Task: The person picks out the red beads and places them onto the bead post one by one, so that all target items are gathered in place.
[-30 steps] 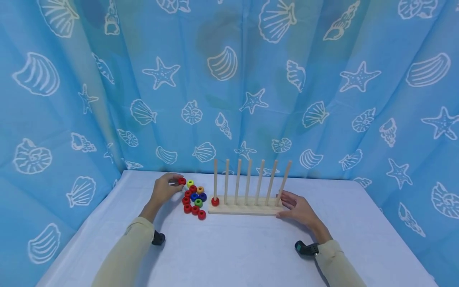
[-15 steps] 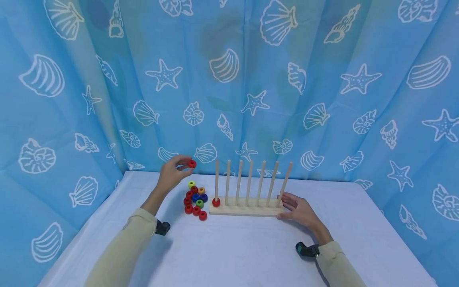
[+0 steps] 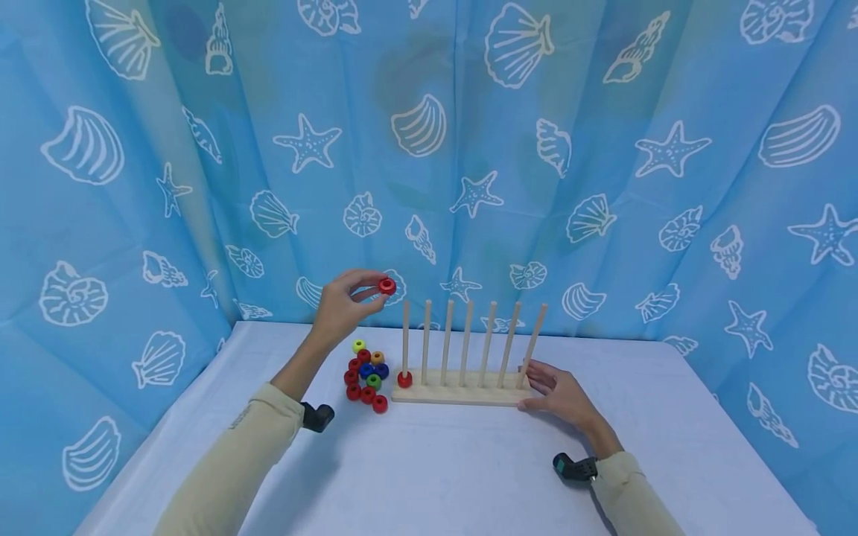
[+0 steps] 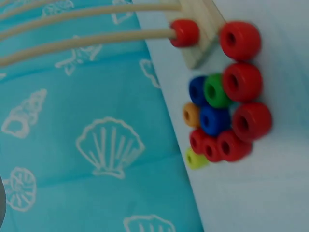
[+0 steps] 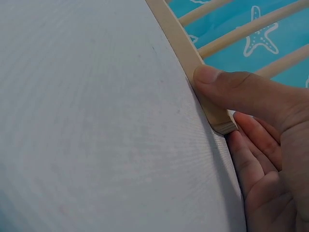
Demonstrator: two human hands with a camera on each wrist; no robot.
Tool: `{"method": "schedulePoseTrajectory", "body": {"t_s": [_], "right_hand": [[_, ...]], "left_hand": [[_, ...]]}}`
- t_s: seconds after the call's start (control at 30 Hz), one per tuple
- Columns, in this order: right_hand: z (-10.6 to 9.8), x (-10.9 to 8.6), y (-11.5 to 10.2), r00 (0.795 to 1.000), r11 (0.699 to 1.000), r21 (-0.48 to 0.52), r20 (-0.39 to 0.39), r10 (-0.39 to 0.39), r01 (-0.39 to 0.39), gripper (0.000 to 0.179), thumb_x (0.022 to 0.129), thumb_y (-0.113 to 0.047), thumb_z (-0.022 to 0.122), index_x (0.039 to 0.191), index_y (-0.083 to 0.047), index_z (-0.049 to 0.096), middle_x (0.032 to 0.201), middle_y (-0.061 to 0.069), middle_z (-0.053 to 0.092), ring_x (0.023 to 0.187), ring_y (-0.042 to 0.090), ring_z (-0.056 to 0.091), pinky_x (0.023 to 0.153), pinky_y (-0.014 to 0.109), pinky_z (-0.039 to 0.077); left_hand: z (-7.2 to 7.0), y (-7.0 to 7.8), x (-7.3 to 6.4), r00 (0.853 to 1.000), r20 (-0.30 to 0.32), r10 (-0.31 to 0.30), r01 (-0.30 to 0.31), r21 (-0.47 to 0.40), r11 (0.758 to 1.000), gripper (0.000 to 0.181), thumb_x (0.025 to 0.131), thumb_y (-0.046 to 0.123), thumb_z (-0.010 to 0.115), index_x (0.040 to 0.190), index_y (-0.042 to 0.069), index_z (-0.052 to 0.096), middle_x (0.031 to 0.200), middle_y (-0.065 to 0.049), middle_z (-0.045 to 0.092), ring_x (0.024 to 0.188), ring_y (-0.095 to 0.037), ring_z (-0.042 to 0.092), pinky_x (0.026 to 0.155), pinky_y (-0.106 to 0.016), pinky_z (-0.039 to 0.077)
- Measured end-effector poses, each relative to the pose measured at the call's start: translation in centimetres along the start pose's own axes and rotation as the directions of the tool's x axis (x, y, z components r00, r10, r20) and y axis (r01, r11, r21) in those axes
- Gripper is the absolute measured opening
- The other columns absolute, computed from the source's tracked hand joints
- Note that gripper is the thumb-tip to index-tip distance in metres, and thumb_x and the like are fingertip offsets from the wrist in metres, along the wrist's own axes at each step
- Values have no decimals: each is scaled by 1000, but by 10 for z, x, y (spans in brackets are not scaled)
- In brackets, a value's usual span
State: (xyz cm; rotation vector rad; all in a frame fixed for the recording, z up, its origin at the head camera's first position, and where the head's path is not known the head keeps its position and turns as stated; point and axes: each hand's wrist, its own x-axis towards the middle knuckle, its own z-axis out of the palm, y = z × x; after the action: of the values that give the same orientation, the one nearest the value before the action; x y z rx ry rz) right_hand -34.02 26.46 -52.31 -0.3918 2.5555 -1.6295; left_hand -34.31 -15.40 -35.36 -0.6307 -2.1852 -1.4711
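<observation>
My left hand [image 3: 340, 311] pinches a red bead [image 3: 386, 286] between thumb and fingertips. It holds the bead in the air, just left of and a little above the top of the leftmost peg [image 3: 405, 335]. That peg belongs to a wooden peg rack [image 3: 462, 397] with several upright pegs. Around its foot sits another red bead [image 4: 186, 33]. At the rack's right end, my right hand [image 3: 561, 396] grips the base, thumb [image 5: 208, 77] on the front side and fingers behind. The held bead is outside the left wrist view.
Left of the rack lies a cluster of loose beads: several red ones [image 4: 240, 41], two blue [image 4: 215, 120], one green [image 4: 217, 91], one orange [image 4: 191, 115] and one yellow-green [image 4: 195, 158]. A white cloth [image 3: 462, 469] covers the table. Behind it hangs a blue shell-patterned curtain [image 3: 429, 193].
My left hand has lifted the red bead from beside the cluster and carried it up and to the right, toward the leftmost peg's top. My right hand stays on the rack's end.
</observation>
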Motion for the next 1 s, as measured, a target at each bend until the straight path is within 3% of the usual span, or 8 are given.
{"method": "schedulePoseTrajectory", "body": {"t_s": [0.27, 0.5, 0.63, 0.77, 1.0], "right_hand": [[1, 0, -1, 1000, 1000, 14, 4, -10, 10, 93, 71, -18, 88, 148, -3, 38, 144, 22, 46, 131, 36, 47, 100, 34, 44], [0, -2, -4, 1000, 1000, 26, 2, -9, 9, 94, 70, -18, 88, 148, -3, 38, 144, 22, 46, 131, 36, 47, 100, 33, 44], [0, -2, -2, 1000, 1000, 22, 1, -9, 9, 94, 71, -18, 88, 148, -2, 37, 144, 23, 45, 131, 36, 46, 100, 34, 44], [-1, -2, -1, 1000, 1000, 16, 3, -10, 10, 94, 71, -19, 88, 148, -1, 37, 144, 24, 45, 131, 38, 46, 100, 35, 44], [0, -1, -2, 1000, 999, 36, 1, -4, 4, 94, 69, -18, 89, 147, -2, 38, 143, 23, 47, 131, 37, 46, 99, 33, 45]], "left_hand": [[10, 13, -3, 997, 79, 6, 3, -117, 993, 35, 84, 14, 78, 118, 9, 70, 119, -3, 63, 112, -21, 63, 89, -45, 53], [15, 11, -6, 996, 84, -31, 41, -116, 992, 35, 84, 11, 77, 119, 7, 69, 120, -7, 63, 113, -25, 62, 89, -39, 54], [18, 13, -7, 996, 86, -13, 23, -117, 993, 33, 85, 8, 75, 117, 4, 69, 118, -10, 64, 111, -25, 62, 90, -37, 54], [20, 10, -9, 996, 86, 10, 1, -128, 992, 32, 85, 13, 76, 116, 7, 70, 116, -5, 64, 109, -21, 64, 89, -36, 54], [23, 3, -11, 996, 72, -50, 55, -73, 996, 36, 84, 18, 78, 119, 11, 69, 114, -1, 66, 107, -17, 65, 86, -31, 55]]}}
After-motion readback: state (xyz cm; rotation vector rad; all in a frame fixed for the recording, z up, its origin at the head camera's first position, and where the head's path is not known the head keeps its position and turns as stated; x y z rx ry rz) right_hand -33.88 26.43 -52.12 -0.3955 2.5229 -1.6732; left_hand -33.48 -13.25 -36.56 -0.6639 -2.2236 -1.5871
